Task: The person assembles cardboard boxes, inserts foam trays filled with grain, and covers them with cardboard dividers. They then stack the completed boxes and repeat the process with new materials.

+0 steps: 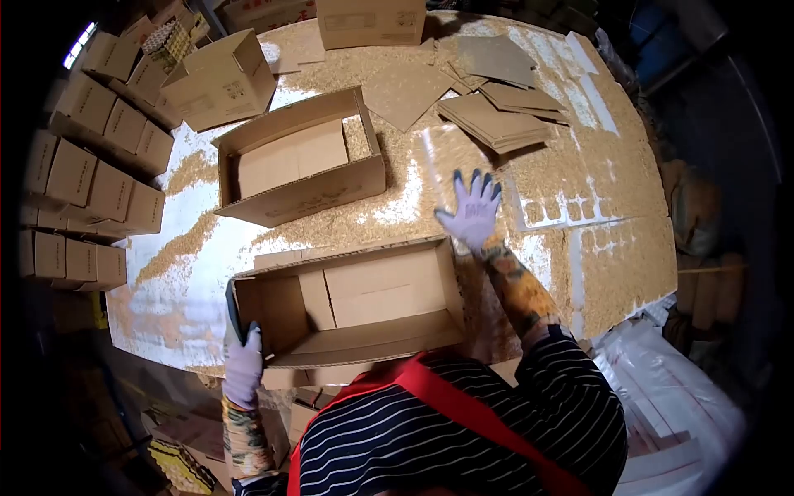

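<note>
Near box: While the left hand [244,364] is clamping its left end wall, the near box [393,335] is sitting open-topped at the lower centre of the frame, close against the striped torso [463,422].
Left hand: gloved, closing on the cardboard; this end alone is being gripped, so an uneven pull could be swinging the far end round or racking the walls out of square.
Right hand [475,211]: gloved, fingers spreading wide, holding nothing, hovering or resting just beyond the box's upper right corner; contact with the table is not showing clearly. The forearm is passing near that corner and could be knocking it.
Inner panels: a seam is showing between them; if they are lying unfastened, weight could be parting them.
Table [538,256]: loose flakes are covering much of the top; they could be working under the box and making it slide.
Second box [331,186]: standing open left of centre, just beyond the near box; a hard shove could be pushing one into the other.
Cardboard sheets [496,120]: piling unevenly at the upper right; a sweeping right hand could be scattering them.
</note>
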Demonstrator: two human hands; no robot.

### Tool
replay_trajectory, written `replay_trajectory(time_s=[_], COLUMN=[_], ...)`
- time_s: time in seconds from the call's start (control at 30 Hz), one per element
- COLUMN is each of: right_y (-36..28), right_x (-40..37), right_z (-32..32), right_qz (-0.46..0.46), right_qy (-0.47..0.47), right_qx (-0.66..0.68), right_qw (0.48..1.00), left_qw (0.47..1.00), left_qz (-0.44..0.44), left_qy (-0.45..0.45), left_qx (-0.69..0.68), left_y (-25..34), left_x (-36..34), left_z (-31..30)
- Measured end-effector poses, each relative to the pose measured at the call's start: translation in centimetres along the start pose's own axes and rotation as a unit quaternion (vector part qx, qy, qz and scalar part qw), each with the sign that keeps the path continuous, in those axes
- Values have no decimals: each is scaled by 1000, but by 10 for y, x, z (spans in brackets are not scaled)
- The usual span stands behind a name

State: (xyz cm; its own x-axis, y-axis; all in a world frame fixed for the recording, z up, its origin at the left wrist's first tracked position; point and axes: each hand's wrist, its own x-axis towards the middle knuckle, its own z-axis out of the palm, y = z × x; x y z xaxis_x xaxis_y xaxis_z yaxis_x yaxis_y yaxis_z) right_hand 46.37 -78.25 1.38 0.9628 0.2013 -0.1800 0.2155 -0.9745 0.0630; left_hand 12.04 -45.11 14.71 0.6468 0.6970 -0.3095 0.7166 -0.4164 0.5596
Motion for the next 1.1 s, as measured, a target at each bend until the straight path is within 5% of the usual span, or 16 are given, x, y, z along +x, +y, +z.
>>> replay_trajectory(time_s=[0.07,0.13,0.2,0.27,0.37,0.47,0.57,0.8,0.87,0.93,0.97,1.03,1.07,1.1], right_y=[6,5,-4,-11,-22,-3,28,42,14,-29,-47,-76,-86,-91], right_x=[-22,-30,-28,-10,3,3,-20,-134,-155,-172,-177,-177,-176,-182], right_z=[23,0,-46,-38,-41,-38,-108,-317,-327,-311,-297,-263,-252,-250], right_qz=[-116,-165,-70,-75,-43,-70,-160,-455,-527,-550,-552,-598,-639,-628], right_qy=[4,-7,-55,-121,-118,-81,-8,31,19,-32,-54,-50,-25,-41], right_qx=[-37,-45,-17,-4,40,83,46,195,216,266,276,287,288,252], right_qw=[993,985,996,990,991,991,986,868,822,791,785,746,713,735], left_qw=[999,983,988,984,990,993,994,984,987,987,959,916,918,939], left_qz=[-1,180,112,21,22,25,12,164,81,87,190,373,369,326], left_qy=[-40,14,1,-61,-41,-45,-73,-18,-86,-79,-75,-19,-14,-3], left_qx=[8,27,108,167,132,102,77,69,108,112,195,146,146,109], left_y=[-2,5,39,59,65,58,57,33,61,38,7,-40,-48,-54], left_x=[11,17,10,14,4,-3,-8,17,1,19,43,46,46,50], left_z=[-4,3,1,-8,-10,-15,-18,-9,-24,-7,17,15,17,25])
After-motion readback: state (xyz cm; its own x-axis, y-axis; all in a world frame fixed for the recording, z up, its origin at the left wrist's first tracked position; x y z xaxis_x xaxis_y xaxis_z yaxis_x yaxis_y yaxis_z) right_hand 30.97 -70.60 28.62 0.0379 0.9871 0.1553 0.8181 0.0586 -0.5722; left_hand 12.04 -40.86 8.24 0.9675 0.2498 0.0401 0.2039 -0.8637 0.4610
